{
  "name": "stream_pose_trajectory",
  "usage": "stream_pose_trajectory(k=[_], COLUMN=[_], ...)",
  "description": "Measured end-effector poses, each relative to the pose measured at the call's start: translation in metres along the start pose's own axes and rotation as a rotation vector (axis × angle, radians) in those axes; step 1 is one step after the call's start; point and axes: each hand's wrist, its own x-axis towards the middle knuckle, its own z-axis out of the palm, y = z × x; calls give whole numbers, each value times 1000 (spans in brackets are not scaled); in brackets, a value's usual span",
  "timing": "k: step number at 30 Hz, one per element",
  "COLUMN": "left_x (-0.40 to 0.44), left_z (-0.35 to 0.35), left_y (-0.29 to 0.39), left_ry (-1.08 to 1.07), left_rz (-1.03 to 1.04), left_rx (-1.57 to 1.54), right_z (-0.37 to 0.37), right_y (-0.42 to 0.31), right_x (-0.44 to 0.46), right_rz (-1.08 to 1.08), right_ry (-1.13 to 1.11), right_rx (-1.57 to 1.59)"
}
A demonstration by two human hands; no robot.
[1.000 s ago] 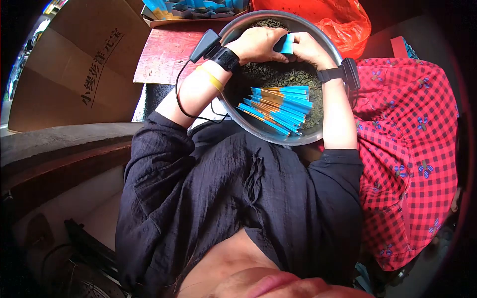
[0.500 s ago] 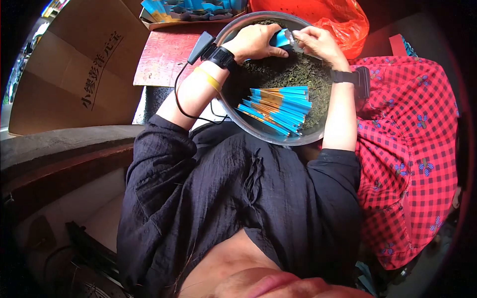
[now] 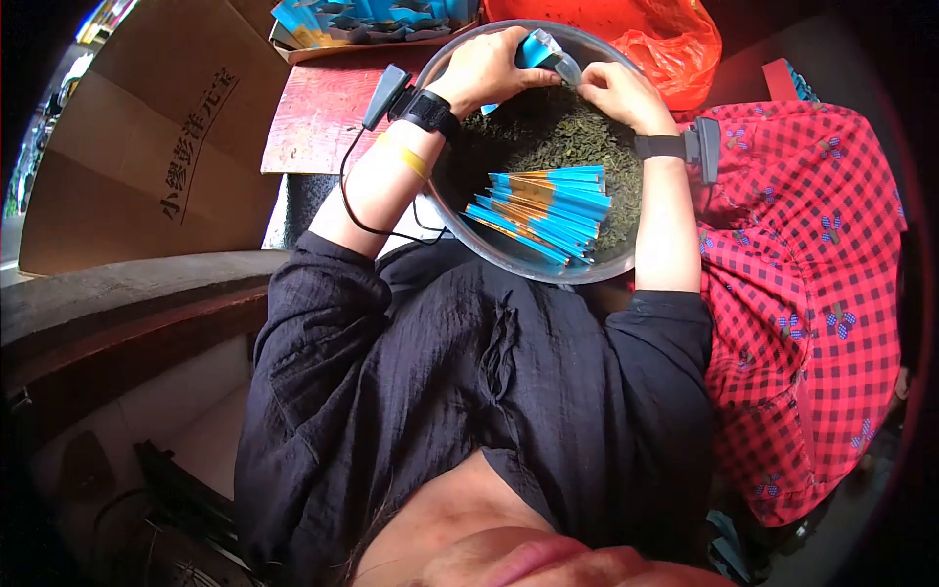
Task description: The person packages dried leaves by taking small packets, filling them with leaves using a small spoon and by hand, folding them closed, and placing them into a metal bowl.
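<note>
Over the far side of a metal basin [image 3: 501,262], my left hand [image 3: 489,70] grips a small blue packet [image 3: 538,47]. The packet is tilted, with a silvery or clear liner [image 3: 566,68] showing at its end. At that liner, the fingertips of my right hand [image 3: 629,99] are pinched together, close to the packet. Dark green dried leaves [image 3: 577,137], like tea, fill the basin. On them, near my body, lies a fanned bundle of flat blue-and-gold packets [image 3: 553,207]. My left fingers partly hide the packet's lower part.
A tray of several blue packets [image 3: 377,24] stands beyond the basin, on a red board [image 3: 318,112]. A big cardboard box [image 3: 127,147] is at the left. Behind the basin sits a red plastic bag [image 3: 675,59]; red checked cloth [image 3: 802,293] hangs at the right.
The blue packet has moved slightly up and left and tilted, showing more of its liner end. My right hand has turned, its fingers drawn together lower at the liner.
</note>
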Motion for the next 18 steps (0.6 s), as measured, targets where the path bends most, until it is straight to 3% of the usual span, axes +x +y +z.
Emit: stream_pose_trajectory(k=[5,6,10,16,18], left_x=[1,1,1,1,1], left_z=[-3,-3,-2,-2,-3], left_y=[2,1,1,0,0], left_ry=[-54,-56,-35,-45,-46], left_rz=[-47,-52,-17,-29,-26], left_rx=[20,8,20,16,21], right_z=[17,16,14,9,6], right_y=[25,26,30,29,25], right_x=[13,16,16,15,18], right_rz=[-153,-96,-170,-90,50], right_ry=[52,23,149,201,115], right_rx=[264,306,321,333,279])
